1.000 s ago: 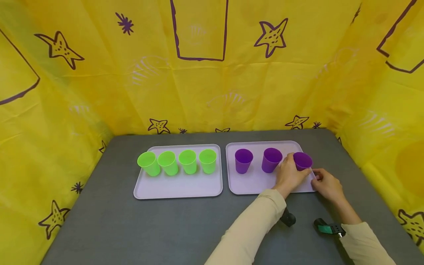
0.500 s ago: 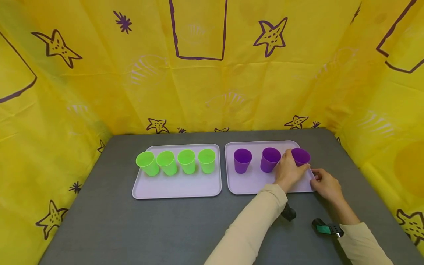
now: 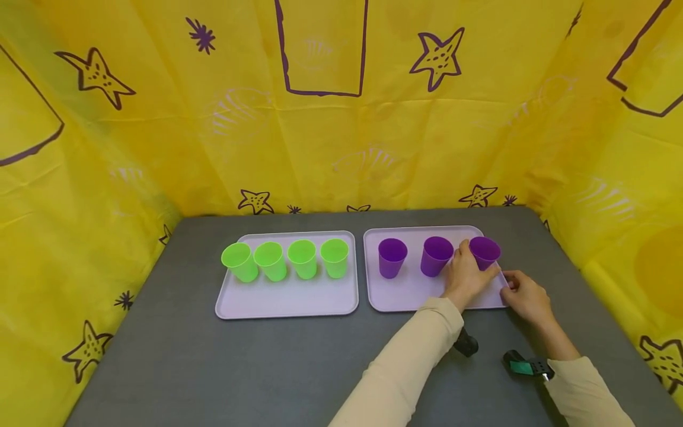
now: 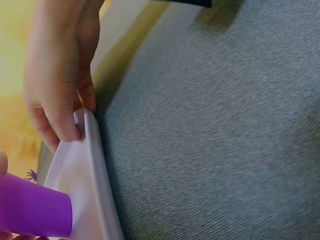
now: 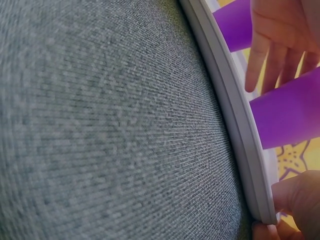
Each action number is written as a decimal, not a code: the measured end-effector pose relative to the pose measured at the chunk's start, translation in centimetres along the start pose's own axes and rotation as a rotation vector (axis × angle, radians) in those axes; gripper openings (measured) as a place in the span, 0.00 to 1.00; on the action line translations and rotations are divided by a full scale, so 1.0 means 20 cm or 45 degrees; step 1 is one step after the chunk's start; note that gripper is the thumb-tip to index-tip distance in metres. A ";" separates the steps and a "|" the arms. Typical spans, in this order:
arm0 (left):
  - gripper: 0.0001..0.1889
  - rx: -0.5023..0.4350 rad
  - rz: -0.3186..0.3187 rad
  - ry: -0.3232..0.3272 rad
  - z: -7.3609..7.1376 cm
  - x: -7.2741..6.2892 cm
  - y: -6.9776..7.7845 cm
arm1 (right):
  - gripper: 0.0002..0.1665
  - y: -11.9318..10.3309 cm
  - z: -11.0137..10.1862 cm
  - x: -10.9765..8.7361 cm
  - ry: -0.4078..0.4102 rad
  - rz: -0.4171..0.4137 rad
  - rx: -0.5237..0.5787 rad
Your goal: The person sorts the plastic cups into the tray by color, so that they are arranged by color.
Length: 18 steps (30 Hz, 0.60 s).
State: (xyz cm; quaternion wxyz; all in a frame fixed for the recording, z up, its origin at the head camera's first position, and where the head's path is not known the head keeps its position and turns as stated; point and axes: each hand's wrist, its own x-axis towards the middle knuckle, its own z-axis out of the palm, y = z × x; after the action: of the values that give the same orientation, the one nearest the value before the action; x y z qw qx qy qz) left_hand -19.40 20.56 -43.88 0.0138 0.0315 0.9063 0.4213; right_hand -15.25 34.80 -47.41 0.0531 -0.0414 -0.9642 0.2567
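My left hand (image 3: 464,276) has its fingers round a purple cup (image 3: 485,251) near the right end of a pale lilac tray (image 3: 411,301). The cup stands upright; in the right wrist view, the left hand's fingers (image 5: 274,65) reach down between that cup (image 5: 290,112) and another. At the tray's front right corner, my right hand (image 3: 529,298) pinches the rim, thumb on top and fingertips underneath, as the left wrist view also shows. Two more purple cups, one on the left (image 3: 392,261) and one in the middle (image 3: 436,257), stand on this tray.
To the left, a second lilac tray (image 3: 288,302) bears a row of several green cups (image 3: 303,261). Both trays lie on a grey cloth-covered table (image 3: 267,367). Behind and at the sides hangs a yellow curtain (image 3: 331,148) with starfish drawings.
The purple cup in my left hand has shifted slightly toward the back of the tray, the hand going with it. My right hand stays at the tray corner.
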 end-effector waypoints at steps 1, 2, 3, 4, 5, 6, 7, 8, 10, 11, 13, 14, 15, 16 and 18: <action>0.39 -0.009 -0.004 -0.008 0.00 -0.01 0.00 | 0.23 0.00 0.00 0.00 0.008 -0.005 -0.003; 0.39 -0.013 -0.009 -0.019 0.00 -0.01 -0.01 | 0.22 0.00 0.00 0.00 0.018 -0.009 -0.004; 0.39 -0.025 -0.018 -0.031 -0.01 -0.02 -0.01 | 0.22 0.00 0.00 0.00 0.026 -0.012 -0.007; 0.40 -0.042 -0.027 -0.048 -0.01 -0.03 -0.01 | 0.22 0.00 0.00 0.00 0.028 -0.012 -0.006; 0.40 -0.056 -0.031 -0.059 -0.01 -0.03 -0.01 | 0.22 0.00 0.00 0.00 0.030 -0.013 -0.007; 0.40 -0.067 -0.034 -0.069 -0.02 -0.04 -0.01 | 0.22 0.00 0.00 0.00 0.032 -0.014 -0.008; 0.40 -0.069 -0.035 -0.078 -0.02 -0.05 -0.02 | 0.22 0.00 0.00 0.00 0.033 -0.014 -0.009; 0.40 -0.069 -0.035 -0.085 -0.03 -0.06 -0.02 | 0.22 0.00 0.00 0.00 0.034 -0.015 -0.009; 0.40 -0.057 -0.027 -0.097 -0.04 -0.07 -0.03 | 0.23 0.00 -0.01 0.00 0.031 -0.020 -0.010; 0.40 -0.044 -0.023 -0.103 -0.05 -0.08 -0.04 | 0.23 0.00 -0.01 0.00 0.031 -0.023 -0.011; 0.40 -0.011 -0.002 -0.115 -0.06 -0.09 -0.05 | 0.23 0.00 0.00 0.00 0.032 -0.028 -0.011; 0.39 -0.001 0.008 -0.120 -0.07 -0.10 -0.06 | 0.23 0.00 0.00 0.00 0.033 -0.029 -0.012; 0.39 0.006 0.018 -0.128 -0.07 -0.11 -0.07 | 0.23 0.00 0.00 0.00 0.035 -0.029 -0.011; 0.39 0.014 0.029 -0.136 -0.08 -0.12 -0.07 | 0.23 0.00 0.00 0.00 0.037 -0.029 -0.010; 0.38 0.033 0.060 -0.150 -0.10 -0.13 -0.09 | 0.23 0.00 0.00 0.00 0.034 -0.027 -0.005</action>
State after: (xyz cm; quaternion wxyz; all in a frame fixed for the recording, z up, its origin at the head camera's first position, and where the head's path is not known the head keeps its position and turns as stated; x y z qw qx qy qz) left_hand -16.91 17.76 -43.90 0.0567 0.0778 0.9083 0.4072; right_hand -15.24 34.78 -47.41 0.0685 -0.0347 -0.9643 0.2535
